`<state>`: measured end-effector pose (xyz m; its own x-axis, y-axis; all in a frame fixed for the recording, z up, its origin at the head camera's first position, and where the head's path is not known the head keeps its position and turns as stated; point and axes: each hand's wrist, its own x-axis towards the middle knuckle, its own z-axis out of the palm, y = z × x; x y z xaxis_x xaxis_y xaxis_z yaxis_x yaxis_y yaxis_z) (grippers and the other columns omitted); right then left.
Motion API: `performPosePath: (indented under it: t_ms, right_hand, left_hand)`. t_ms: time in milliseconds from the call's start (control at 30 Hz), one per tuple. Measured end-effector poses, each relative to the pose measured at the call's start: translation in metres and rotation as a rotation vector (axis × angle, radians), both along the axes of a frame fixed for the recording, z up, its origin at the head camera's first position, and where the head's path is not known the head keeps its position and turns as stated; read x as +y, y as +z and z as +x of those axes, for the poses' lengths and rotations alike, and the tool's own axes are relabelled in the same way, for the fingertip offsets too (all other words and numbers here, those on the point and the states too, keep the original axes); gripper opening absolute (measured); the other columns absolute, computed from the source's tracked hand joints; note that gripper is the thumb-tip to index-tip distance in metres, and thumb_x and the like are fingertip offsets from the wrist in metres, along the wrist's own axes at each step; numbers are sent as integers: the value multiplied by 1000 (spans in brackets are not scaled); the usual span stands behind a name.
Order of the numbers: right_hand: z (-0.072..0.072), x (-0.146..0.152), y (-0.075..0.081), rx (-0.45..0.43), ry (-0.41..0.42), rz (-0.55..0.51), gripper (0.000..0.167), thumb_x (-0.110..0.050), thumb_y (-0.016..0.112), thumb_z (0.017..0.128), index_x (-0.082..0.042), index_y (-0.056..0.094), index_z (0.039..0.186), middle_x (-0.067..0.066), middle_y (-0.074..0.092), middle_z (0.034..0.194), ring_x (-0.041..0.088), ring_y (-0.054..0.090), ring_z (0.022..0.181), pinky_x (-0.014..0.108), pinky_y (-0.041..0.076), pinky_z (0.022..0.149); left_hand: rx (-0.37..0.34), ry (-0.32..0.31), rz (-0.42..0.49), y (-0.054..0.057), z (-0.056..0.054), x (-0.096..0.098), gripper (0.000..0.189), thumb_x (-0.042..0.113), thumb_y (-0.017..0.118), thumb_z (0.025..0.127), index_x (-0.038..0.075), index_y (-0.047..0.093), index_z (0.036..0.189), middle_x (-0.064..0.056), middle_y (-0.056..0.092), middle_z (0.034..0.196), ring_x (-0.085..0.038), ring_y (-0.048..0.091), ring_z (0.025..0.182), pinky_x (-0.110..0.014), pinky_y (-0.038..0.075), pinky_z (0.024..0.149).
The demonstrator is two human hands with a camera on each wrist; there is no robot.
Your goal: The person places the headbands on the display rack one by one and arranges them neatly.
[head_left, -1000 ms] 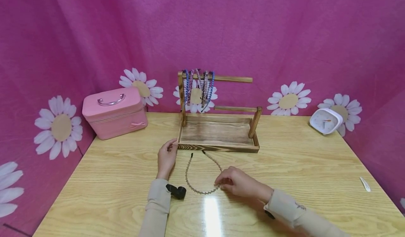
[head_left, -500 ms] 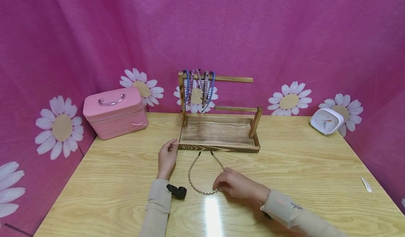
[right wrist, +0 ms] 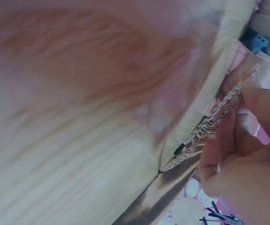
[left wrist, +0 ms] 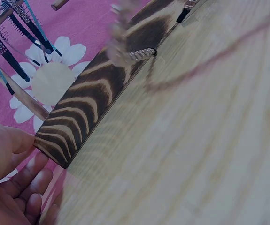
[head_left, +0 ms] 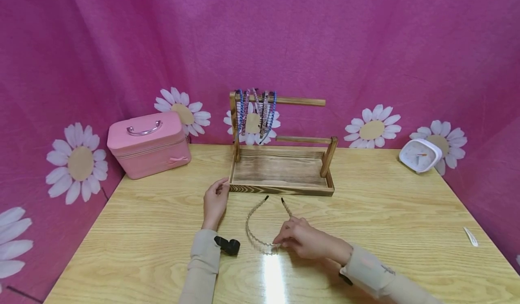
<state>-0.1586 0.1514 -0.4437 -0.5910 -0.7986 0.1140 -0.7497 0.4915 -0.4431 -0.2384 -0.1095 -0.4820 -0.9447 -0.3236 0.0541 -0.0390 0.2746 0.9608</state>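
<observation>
My right hand (head_left: 302, 238) pinches a thin, beaded, clear-gold headband (head_left: 248, 225) by its curve. The headband's black tips (head_left: 266, 197) point toward the rack, and its near curve shows a reflection just below on the table. In the right wrist view the braided headband (right wrist: 224, 105) runs between thumb and fingers. My left hand (head_left: 215, 203) grips the front left corner of a wooden headband rack (head_left: 280, 190), thumb and fingers at the striped corner (left wrist: 55, 147) in the left wrist view. Several blue, pink and silver headbands (head_left: 266, 110) hang on the rack's upper bar.
A pink vanity case (head_left: 148, 144) stands at the back left. At the back right is a white clock (head_left: 420, 155), and a white hair clip (head_left: 471, 237) lies near the right table edge. A lower bar (head_left: 302, 139) crosses above the rack's tray. Pink flowered cloth hangs behind.
My right hand has shifted the headband rightward and turned it, and its curve now rises off the table. The left hand stays at the rack's corner.
</observation>
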Motion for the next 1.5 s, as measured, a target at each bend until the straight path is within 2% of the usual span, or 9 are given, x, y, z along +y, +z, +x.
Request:
performPosePath:
  t_ms: [100,300,600,833,900,1000,1133,1300,1500]
  right_hand:
    - [2,1,3,-52,-10,-37,23,-2,62,89,-11,74,105,-3,66,95,8,54,91,28,38,84]
    - [1,6,13,-257,-25,-188,22,-3,56,95,-4,68,113,9,67,104,13,60,97,27,52,85]
    - [-1,16,24,-467,-52,-401,29,-7,51,99,6,58,125,25,61,99,16,57,89,23,47,79]
    - [-5,28,31,-658,-94,-612,43,-4,51,99,17,43,135,-4,60,105,1,57,96,19,50,81]
    - [-6,33,33,-701,-127,-664,45,-5,51,99,14,41,139,-9,60,106,0,57,96,19,50,83]
    - [-6,43,36,-759,-156,-744,42,-6,50,100,-3,47,142,-11,60,109,0,57,96,18,49,84]
    - [-8,56,38,-867,-92,-930,41,-1,43,101,-20,54,136,-10,60,111,1,57,96,17,49,84]
    - [-12,73,44,-942,10,-1128,44,5,34,102,-15,55,136,-5,62,114,5,58,97,20,50,85]
    - [-19,97,54,-974,22,-1290,46,5,27,103,-10,57,134,0,64,113,10,60,95,22,51,85]
  left_hand:
    - [-1,4,-4,-1,0,0,28,15,56,97,7,70,119,-15,67,102,-20,58,89,-28,43,78]
    - [3,3,-11,0,-1,0,28,16,56,97,7,69,120,-15,67,103,-22,59,91,-29,43,79]
    - [3,1,-21,0,0,0,28,15,56,97,7,69,120,-15,67,102,-22,58,90,-28,43,77]
    - [7,1,-18,-1,0,-1,28,15,56,97,7,70,120,-15,67,102,-21,58,89,-28,43,77]
    - [7,1,-14,0,0,-1,28,15,56,97,7,70,120,-15,67,102,-21,58,89,-28,43,77]
    - [9,-1,-9,0,0,0,28,15,56,97,6,69,120,-15,67,102,-20,58,89,-28,43,78]
    - [9,0,-8,0,0,0,28,15,56,97,6,69,120,-15,67,102,-20,58,89,-28,43,77]
    - [1,-6,-5,-1,0,0,28,16,56,98,7,69,121,-15,66,103,-24,59,93,-29,43,79]
    - [3,-1,0,-2,-1,0,28,15,56,97,6,69,120,-15,66,103,-23,59,93,-29,43,79]
